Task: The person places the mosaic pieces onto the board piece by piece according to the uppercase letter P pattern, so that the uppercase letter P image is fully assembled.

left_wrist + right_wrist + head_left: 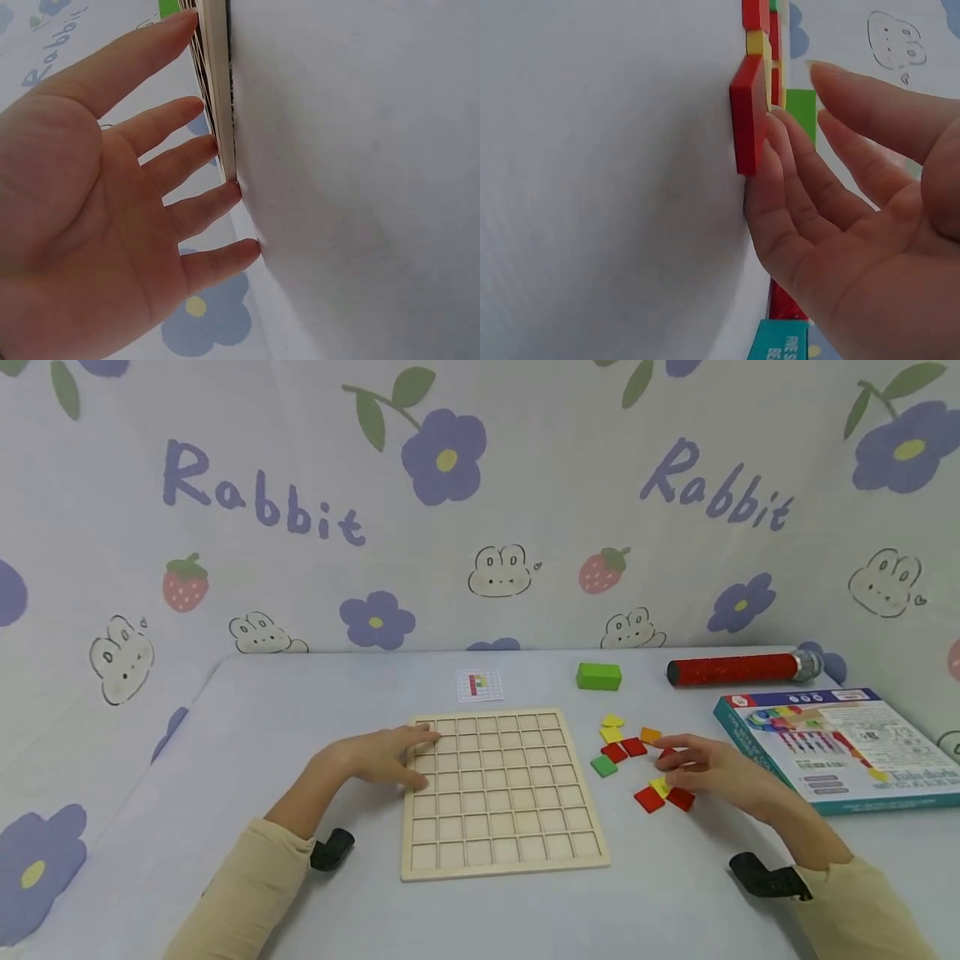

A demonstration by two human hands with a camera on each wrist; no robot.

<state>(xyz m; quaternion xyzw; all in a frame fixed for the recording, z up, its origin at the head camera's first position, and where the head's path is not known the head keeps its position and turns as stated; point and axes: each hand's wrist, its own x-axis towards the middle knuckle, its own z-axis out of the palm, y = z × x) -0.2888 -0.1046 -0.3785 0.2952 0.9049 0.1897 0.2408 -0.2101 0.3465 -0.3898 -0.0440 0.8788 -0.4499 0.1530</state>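
Observation:
A pale wooden grid board (474,854) lies flat with its cells bare. My left hand (378,756) touches its left border with spread, straight fingers; the left wrist view shows the fingertips along the board's edge (219,90). To the right, my right hand (723,777) hovers at a loose group of small square tiles, its fingers relaxed and thumb apart. Below it lie a red tile (649,799), a yellow tile (659,786) and another red tile (681,800). In the right wrist view, the fingers overlap a near red tile (748,112). A green tile (603,766) sits closer to the board.
A small printed grid card (480,686) lies behind the board, with a green block (598,677) to its right. A red tube (731,671) lies at the back right, behind a flat teal-edged box (847,747). More tiles, including an orange tile (650,736), lie between board and box.

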